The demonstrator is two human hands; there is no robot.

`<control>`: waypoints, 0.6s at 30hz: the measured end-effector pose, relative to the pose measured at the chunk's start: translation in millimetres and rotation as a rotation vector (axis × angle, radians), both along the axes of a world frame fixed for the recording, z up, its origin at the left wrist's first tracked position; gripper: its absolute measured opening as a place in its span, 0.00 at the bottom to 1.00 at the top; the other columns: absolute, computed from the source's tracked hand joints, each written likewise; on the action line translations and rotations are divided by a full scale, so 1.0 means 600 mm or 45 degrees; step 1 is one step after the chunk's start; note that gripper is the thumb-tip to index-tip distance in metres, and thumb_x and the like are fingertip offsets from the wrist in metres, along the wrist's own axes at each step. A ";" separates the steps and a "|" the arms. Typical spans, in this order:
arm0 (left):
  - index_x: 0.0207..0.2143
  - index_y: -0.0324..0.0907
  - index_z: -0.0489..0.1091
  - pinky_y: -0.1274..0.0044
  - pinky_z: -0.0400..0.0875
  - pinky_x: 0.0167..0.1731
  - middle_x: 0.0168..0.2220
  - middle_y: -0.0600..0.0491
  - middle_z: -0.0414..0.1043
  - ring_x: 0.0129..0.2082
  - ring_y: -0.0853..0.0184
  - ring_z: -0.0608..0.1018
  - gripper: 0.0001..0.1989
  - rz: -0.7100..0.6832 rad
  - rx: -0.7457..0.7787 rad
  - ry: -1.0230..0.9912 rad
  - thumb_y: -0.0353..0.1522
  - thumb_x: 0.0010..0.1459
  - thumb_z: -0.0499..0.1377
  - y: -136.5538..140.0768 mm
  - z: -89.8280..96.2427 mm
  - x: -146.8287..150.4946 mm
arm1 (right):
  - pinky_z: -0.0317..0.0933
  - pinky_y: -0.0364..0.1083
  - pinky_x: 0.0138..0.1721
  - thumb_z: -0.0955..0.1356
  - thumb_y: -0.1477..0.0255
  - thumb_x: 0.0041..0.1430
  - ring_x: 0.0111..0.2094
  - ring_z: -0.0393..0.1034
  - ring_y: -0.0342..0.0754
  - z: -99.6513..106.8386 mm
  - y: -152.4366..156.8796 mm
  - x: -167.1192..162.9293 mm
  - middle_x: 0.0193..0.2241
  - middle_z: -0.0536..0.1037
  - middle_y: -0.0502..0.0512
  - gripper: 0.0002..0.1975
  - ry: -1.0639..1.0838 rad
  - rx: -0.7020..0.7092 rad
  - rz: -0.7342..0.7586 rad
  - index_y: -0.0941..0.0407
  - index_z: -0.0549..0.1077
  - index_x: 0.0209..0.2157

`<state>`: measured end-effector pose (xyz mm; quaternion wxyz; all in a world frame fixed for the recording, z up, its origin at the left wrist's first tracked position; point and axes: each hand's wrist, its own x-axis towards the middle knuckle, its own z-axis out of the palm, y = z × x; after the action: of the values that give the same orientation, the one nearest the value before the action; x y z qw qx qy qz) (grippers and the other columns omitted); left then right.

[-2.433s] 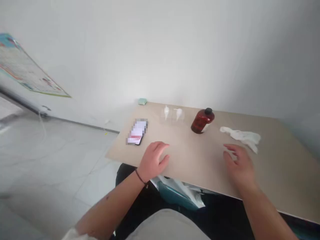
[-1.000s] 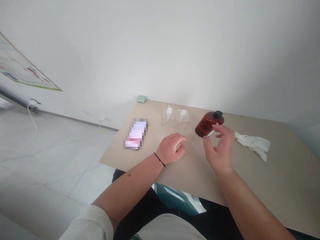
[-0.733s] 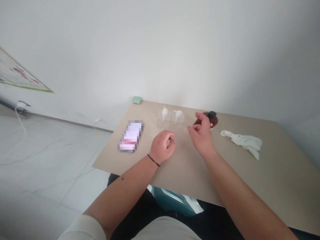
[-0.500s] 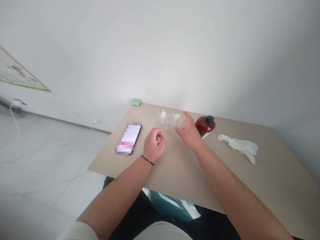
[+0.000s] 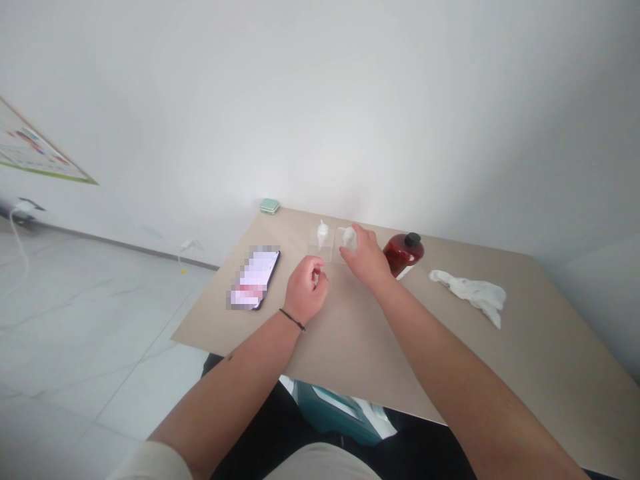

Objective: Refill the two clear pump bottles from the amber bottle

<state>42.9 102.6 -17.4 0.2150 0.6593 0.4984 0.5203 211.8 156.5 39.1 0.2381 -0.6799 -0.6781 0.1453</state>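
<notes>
R. hand [image 5: 369, 261]: at R. side of the clear, square-bodied plastic bottle w/ white pump head [image 5: 347, 238], thumb & forefinger spread about it. Contact seems likely; whether fingers are gripping, cannot tell. Said bottle stands on the beige flat-topped table [image 5: 365, 347], toward the rear edge, approx. mid-length of the L. half.

L. hand [image 5: 305, 290]: loosely curled, thumb & finger tips slightly apart, released; posn. just in front of the matching clear square bottle w/ white pump [image 5: 323, 240]. The two bottles stand side by side. Thin dark cord bracelet [image 5: 293, 319] on L. wrist.

Adj. items: dk. red, round-shouldered bottle w/ black cap [image 5: 400, 252], just R. of R. hand, lower part incl. pale label partly hidden; crumpled white cloth-like piece [image 5: 473, 290] lying further R.; black-edged phone w/ lit screen [image 5: 256, 277] lying L. of L. hand, display pixelated; small pale-green rounded box [image 5: 269, 206] at rear L. corner, nr. wall.
</notes>
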 end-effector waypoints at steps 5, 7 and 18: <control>0.41 0.45 0.68 0.73 0.72 0.38 0.34 0.55 0.72 0.31 0.67 0.75 0.10 -0.015 0.005 0.020 0.25 0.57 0.56 0.003 0.001 0.001 | 0.66 0.56 0.54 0.62 0.67 0.68 0.54 0.74 0.63 0.023 0.011 -0.007 0.55 0.76 0.70 0.22 -0.153 0.008 -0.038 0.58 0.69 0.60; 0.41 0.45 0.68 0.73 0.72 0.38 0.34 0.55 0.72 0.32 0.67 0.75 0.10 -0.031 -0.002 0.019 0.25 0.57 0.56 0.004 0.000 -0.001 | 0.67 0.55 0.50 0.64 0.67 0.66 0.51 0.75 0.63 0.036 0.005 -0.005 0.51 0.79 0.68 0.18 -0.183 -0.003 -0.041 0.58 0.72 0.55; 0.62 0.44 0.60 0.56 0.70 0.59 0.63 0.37 0.66 0.64 0.47 0.70 0.44 -0.477 -0.179 0.016 0.37 0.46 0.75 -0.019 0.015 0.042 | 0.57 0.45 0.27 0.71 0.61 0.55 0.25 0.68 0.47 0.097 -0.146 0.066 0.25 0.76 0.48 0.11 0.080 0.024 0.127 0.52 0.75 0.36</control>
<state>68.2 90.9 -8.4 0.3505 0.7271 0.4035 0.4310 251.6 68.7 97.5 0.2582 -0.6380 -0.7048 0.1720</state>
